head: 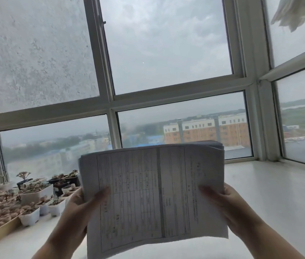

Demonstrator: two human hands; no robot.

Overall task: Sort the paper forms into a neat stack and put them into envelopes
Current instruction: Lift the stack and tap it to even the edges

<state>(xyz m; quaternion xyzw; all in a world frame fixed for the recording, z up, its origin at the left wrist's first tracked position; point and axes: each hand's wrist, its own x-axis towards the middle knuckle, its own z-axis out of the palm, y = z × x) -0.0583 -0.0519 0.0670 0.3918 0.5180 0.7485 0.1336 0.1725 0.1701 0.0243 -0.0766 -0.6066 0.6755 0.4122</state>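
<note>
Head: form stack print blurred (illegible).

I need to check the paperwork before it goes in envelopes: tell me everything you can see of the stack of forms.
The stack of forms is white paper printed with tables and a dark vertical band; the text is too blurred to read. It is held up in the air, the left hand and right hand gripping its sides. The far edges fan unevenly.
</note>
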